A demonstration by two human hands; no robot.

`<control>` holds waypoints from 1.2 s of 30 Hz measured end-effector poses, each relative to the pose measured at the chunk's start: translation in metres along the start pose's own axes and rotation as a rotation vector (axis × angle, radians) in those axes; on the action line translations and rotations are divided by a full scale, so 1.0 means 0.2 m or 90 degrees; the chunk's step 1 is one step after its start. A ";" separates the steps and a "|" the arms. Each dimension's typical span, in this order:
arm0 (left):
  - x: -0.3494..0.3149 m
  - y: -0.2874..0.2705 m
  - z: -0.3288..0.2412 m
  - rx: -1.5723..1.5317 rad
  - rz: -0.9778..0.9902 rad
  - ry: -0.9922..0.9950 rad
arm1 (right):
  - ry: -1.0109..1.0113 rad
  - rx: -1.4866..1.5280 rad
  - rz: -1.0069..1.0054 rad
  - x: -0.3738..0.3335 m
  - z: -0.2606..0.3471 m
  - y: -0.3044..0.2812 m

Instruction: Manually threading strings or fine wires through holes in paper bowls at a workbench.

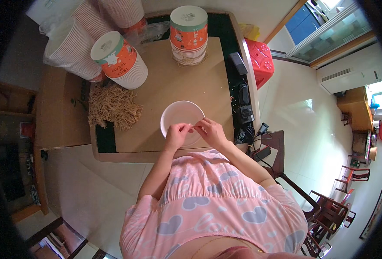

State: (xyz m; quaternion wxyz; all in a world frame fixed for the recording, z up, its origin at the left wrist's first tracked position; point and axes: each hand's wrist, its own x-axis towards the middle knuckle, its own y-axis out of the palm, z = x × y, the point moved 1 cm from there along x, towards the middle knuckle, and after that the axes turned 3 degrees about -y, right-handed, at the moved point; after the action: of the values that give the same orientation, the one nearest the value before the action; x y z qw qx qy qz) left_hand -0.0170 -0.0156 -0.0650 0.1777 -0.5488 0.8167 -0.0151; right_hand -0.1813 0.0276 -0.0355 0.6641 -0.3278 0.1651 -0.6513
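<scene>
The tub [179, 113] is white, the string [114, 106] tan, the garment [214, 203] pink with grey hearts.

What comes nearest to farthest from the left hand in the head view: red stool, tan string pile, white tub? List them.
1. White tub: right at the left hand.
2. Tan string pile: left of it.
3. Red stool: right, beyond the table edge.

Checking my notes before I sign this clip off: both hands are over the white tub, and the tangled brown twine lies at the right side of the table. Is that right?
Not quite: the tangled brown twine lies at the left side of the table, as the head view shows. The left hand and right hand are indeed over the white tub.
</scene>
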 end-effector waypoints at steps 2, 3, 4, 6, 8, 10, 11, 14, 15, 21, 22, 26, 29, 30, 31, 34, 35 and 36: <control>-0.01 0.00 0.01 0.001 0.000 0.006 | -0.001 0.002 0.001 0.00 0.00 0.00; -0.01 0.00 0.00 0.001 0.000 0.012 | 0.000 0.002 0.001 0.00 0.00 0.00; -0.01 0.00 -0.01 0.001 0.001 0.012 | 0.000 0.002 0.001 0.00 0.00 0.00; -0.02 0.00 -0.04 0.061 -0.022 0.020 | -0.001 0.001 0.008 0.00 0.00 0.00; -0.02 0.00 -0.06 0.066 -0.034 0.025 | 0.004 0.001 0.012 0.00 0.01 -0.01; -0.03 0.00 -0.05 0.070 -0.048 0.029 | 0.007 0.000 0.017 0.00 0.01 -0.01; -0.02 0.00 -0.04 0.069 -0.053 0.029 | 0.005 0.003 0.017 0.00 0.01 -0.01; -0.02 0.00 -0.04 0.066 -0.063 0.029 | 0.003 0.007 0.016 0.00 0.02 -0.01; -0.02 0.00 -0.04 0.066 -0.069 0.028 | 0.003 0.010 0.016 0.01 0.02 -0.02; -0.02 0.00 -0.05 0.090 -0.111 0.034 | -0.003 0.014 0.007 0.01 0.03 -0.02; -0.02 0.00 -0.05 0.090 -0.111 0.035 | -0.003 0.015 0.008 0.01 0.03 -0.03; -0.03 0.00 -0.05 0.095 -0.118 0.043 | 0.001 0.027 0.006 0.01 0.03 -0.03; -0.04 0.00 -0.07 0.110 -0.120 0.054 | 0.008 0.037 0.003 0.00 0.03 -0.03; -0.05 0.00 -0.07 0.123 -0.121 0.058 | 0.008 0.038 0.002 0.00 0.03 -0.03; -0.05 0.00 -0.08 0.123 -0.121 0.058 | 0.008 0.038 0.001 0.00 0.03 -0.03; -0.05 -0.01 -0.09 0.122 -0.120 0.049 | 0.013 0.047 -0.001 0.00 0.03 -0.02; -0.04 -0.01 -0.10 0.111 -0.101 0.053 | 0.052 0.081 -0.002 0.01 0.04 -0.03; -0.04 -0.02 -0.11 0.100 -0.083 0.057 | 0.091 0.115 -0.003 0.02 0.05 -0.04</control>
State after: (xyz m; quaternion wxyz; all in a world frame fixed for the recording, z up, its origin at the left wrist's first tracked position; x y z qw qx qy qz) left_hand -0.0178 -0.0141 -0.0424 0.1823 -0.5837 0.7829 -0.1146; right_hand -0.1806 0.0269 -0.0235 0.6762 -0.2193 0.1521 -0.6867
